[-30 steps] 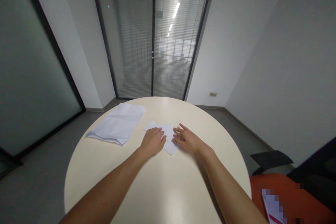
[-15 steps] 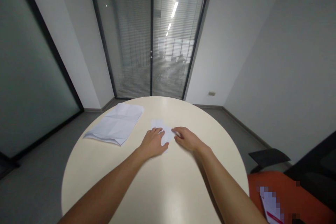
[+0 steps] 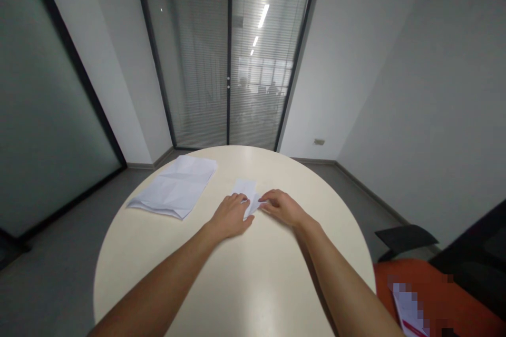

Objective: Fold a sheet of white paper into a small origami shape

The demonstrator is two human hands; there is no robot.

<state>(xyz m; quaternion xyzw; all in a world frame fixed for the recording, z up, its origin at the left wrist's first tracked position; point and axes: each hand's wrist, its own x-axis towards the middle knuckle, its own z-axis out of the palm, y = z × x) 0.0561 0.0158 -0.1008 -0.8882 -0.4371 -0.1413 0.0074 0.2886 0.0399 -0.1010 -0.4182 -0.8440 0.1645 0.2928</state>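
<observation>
Your bare left hand [image 3: 233, 217] and bare right hand [image 3: 286, 209], slim-fingered, meet narrow wrists [image 3: 214, 229] and smooth, uncovered forearms [image 3: 174, 274].

You're facing dark-framed glass [image 3: 229, 52] with blinds at top centre, strip lights [image 3: 263, 16] gleaming in it, a pale wall [image 3: 415, 79] filling the upper right. Your round cream table [image 3: 237, 284] takes the lower centre, grey floor [image 3: 59, 231] around it, orange-seated chair [image 3: 443, 295] lower right.

A glass partition [image 3: 259, 116] with blinds, round table [image 3: 245, 279] and orange-seated chair [image 3: 454, 303] suggest an office.
</observation>
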